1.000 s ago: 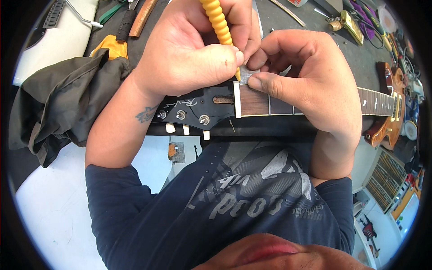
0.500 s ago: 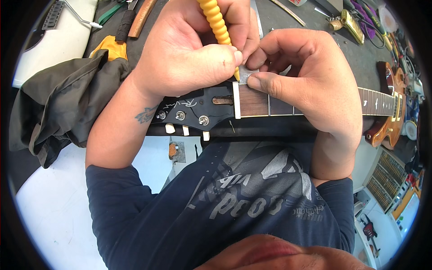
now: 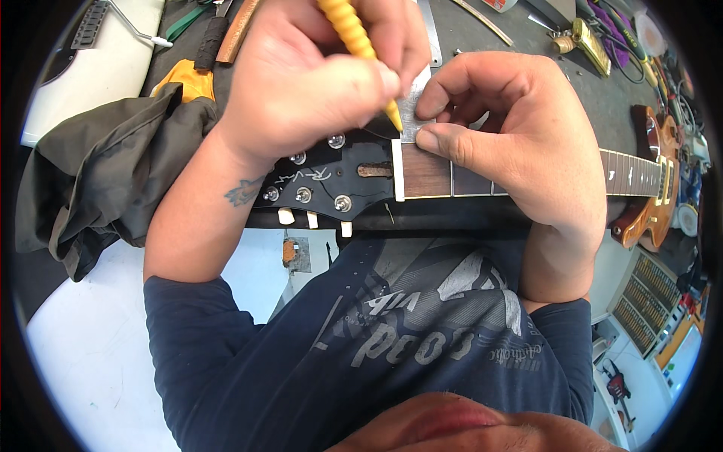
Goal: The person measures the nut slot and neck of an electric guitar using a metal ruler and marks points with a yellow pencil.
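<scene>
In my left hand (image 3: 312, 90) is a yellow pencil (image 3: 350, 29) with a ribbed, twisted body, gripped between thumb and fingers. Its tip points down at the far end of the white nut (image 3: 399, 173) of an electric guitar. My right hand (image 3: 512, 120) pinches a thin metal ruler (image 3: 410, 114), whose near end lies by the nut and the far edge of the dark fretboard (image 3: 425, 173). The black headstock (image 3: 354, 175), with tuner posts and cream buttons, extends left, partly under my left hand. To the right shows the guitar's brown body (image 3: 644, 215).
A dark cloth (image 3: 113, 166) lies at the left, beside a yellow item (image 3: 188, 79) and a black-wrapped handle (image 3: 210, 45). A white guitar body (image 3: 98, 71) is at the far left. A small gold-coloured can (image 3: 591, 47) and cables stand at the far right.
My left hand has shifted slightly left and tilted the pencil more, uncovering more tuner posts and more of the ruler. The right hand stays nearly in place; the guitar has barely moved.
</scene>
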`<state>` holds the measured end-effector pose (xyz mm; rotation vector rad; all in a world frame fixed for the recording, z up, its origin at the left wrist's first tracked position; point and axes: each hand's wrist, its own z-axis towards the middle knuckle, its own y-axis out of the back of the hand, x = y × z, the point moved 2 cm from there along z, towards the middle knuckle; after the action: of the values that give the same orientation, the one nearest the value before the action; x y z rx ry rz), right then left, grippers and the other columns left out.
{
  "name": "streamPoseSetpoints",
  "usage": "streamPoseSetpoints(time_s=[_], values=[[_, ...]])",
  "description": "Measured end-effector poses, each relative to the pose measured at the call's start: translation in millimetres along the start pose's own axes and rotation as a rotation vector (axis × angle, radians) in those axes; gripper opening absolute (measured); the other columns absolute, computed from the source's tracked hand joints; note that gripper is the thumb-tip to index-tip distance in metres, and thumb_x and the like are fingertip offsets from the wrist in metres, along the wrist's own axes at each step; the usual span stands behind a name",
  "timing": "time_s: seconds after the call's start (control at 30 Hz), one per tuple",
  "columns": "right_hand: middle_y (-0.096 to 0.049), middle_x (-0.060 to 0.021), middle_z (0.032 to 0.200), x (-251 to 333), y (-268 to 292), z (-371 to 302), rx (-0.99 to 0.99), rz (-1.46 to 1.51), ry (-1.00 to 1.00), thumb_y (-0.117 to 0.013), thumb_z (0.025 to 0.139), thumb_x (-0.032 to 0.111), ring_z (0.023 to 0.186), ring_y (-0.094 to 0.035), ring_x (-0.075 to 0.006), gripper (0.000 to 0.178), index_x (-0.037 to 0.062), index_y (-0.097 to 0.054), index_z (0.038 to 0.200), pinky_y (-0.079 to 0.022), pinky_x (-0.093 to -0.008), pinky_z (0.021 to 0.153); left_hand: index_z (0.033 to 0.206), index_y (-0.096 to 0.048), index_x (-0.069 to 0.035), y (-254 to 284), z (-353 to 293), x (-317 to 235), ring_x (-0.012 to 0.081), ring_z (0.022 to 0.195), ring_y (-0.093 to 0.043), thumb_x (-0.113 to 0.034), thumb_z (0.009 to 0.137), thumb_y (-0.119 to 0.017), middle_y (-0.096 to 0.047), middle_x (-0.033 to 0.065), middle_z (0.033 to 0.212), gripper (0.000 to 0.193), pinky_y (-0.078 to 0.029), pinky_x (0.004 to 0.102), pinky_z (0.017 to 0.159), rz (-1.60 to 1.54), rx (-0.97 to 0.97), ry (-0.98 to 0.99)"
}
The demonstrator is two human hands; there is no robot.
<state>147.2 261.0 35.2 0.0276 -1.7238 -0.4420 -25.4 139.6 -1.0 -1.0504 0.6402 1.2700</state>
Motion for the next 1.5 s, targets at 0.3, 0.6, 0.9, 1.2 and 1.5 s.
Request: streamPoseSetpoints(time_s=[0.3, 0.6, 0.9, 1.2, 1.5], values=[[-0.075, 0.0014, 0.089, 5, 3, 1, 0.034, -0.095, -0.075, -0.085, 0.083, 0.001, 0.08, -0.066, -0.0045, 0.018, 0.0012, -0.077, 0.099, -0.052, -0.0199, 0.071, 0.086, -0.057, -0.003, 2, -5, 2, 0.0107, 0.062, -0.057, -0.01, 0.085, -0.08, -0.067, 0.0159, 0.083, 0.024, -0.049, 0.0247, 0.06, 0.01, -0.048, -0.01], [-0.075, 0.0, 0.09, 2, 4, 2, 0.044, -0.033, -0.068, -0.086, 0.084, 0.002, 0.081, -0.067, -0.0056, 0.021, 0.0005, -0.077, 0.102, -0.055, -0.0213, 0.074, 0.081, -0.057, -0.002, -8, -2, -8, 0.0139, 0.066, -0.059, -0.012, 0.086, -0.079, -0.064, 0.013, 0.077, 0.025, -0.049, 0.0275, 0.062, 0.061, -0.002, 0.046], [-0.075, 0.0006, 0.089, 2, 4, 2, 0.038, -0.049, -0.035, -0.085, 0.083, 0.001, 0.08, -0.067, -0.0052, 0.019, 0.0005, -0.077, 0.101, -0.054, -0.0207, 0.074, 0.08, -0.056, -0.002, -6, -1, -3, 0.0141, 0.065, -0.059, -0.01, 0.084, -0.077, -0.065, 0.0134, 0.077, 0.022, -0.048, 0.028, 0.061, 0.167, 0.058, -0.026], [-0.075, 0.0009, 0.089, 3, 3, 1, 0.036, -0.04, -0.06, -0.086, 0.083, 0.002, 0.081, -0.067, -0.0051, 0.02, 0.0008, -0.077, 0.101, -0.054, -0.021, 0.073, 0.081, -0.057, -0.001, -7, -4, -1, 0.014, 0.066, -0.059, -0.008, 0.083, -0.075, -0.065, 0.0137, 0.079, 0.02, -0.048, 0.0278, 0.062, 0.092, 0.004, 0.028], [-0.075, 0.0005, 0.089, 2, 3, 2, 0.041, -0.046, -0.052, -0.085, 0.083, 0.001, 0.081, -0.067, -0.0054, 0.02, 0.0004, -0.077, 0.101, -0.054, -0.0213, 0.073, 0.082, -0.057, -0.001, -4, -8, 2, 0.0143, 0.067, -0.06, -0.009, 0.084, -0.077, -0.065, 0.0134, 0.08, 0.021, -0.048, 0.0277, 0.062, 0.083, 0.007, 0.047]])
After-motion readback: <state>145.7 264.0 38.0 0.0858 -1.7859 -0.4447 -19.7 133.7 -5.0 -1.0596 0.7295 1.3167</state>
